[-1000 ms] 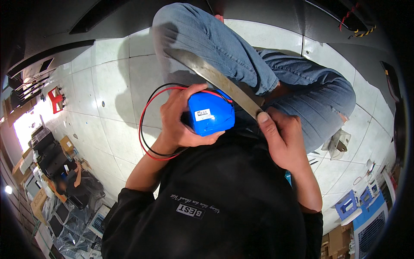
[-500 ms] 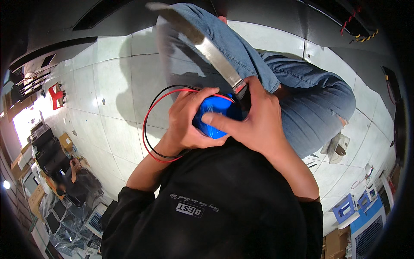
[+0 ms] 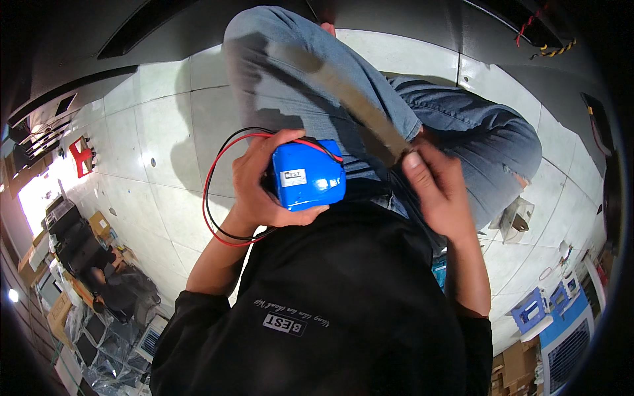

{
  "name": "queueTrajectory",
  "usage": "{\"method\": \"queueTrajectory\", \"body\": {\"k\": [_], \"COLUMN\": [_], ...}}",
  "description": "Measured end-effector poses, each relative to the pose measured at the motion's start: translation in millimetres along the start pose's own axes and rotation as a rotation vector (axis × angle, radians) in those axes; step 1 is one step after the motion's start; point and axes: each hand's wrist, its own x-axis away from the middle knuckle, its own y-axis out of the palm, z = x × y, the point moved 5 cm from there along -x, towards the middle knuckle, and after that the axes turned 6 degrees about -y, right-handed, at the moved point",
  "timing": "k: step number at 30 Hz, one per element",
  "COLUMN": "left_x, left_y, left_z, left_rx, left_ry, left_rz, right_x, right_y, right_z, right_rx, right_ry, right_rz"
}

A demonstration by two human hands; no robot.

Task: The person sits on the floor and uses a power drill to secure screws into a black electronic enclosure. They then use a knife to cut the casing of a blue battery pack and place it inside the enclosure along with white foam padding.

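My left hand [image 3: 254,188] is wrapped around a blue shrink-wrapped battery pack [image 3: 320,175] in front of my black shirt. A small white label sits on its face. From the pack, a red and a black wire [image 3: 210,195] loop out to the left, past my wrist. In my right hand [image 3: 439,191], to the right of the pack, is the handle end of a long knife [image 3: 360,105]. Its broad blade, blurred toward the tip, points up and left over my jeans [image 3: 482,125]. The knife and the pack are apart.
Pale floor tiles [image 3: 158,119] surround my crossed legs, with dark cabinets [image 3: 198,26] beyond. A red stool [image 3: 82,157] stands far left. A person [image 3: 122,290] sits among boxes and plastic-wrapped goods at lower left. At right are a clear plastic bag [image 3: 512,221] and blue plastic frames [image 3: 529,311].
My right hand has left the pack and moved right with the knife. My left hand has shifted slightly left and turned the pack so its labelled face shows.
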Motion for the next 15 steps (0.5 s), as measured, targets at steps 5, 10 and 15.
{"method": "queueTrajectory", "body": {"k": [5, 10, 15], "left_x": [5.0, 6.9, 7.7], "left_y": [-4.4, -5.4, -3.4], "left_z": [-14.5, -19.3, -18.4], "left_rx": [0.142, 0.184, 0.191], "left_ry": [0.047, 0.056, 0.035], "left_rz": [0.034, 0.019, 0.021], "right_x": [-5.1, -12.9, -12.8], "right_y": [29.2, 38.1, 32.4], "right_z": [-16.1, -27.0, -38.7], "right_rx": [0.188, 0.315, 0.444], "right_ry": [-0.145, -0.185, -0.303], "right_rz": [-0.134, -0.161, -0.068]}}
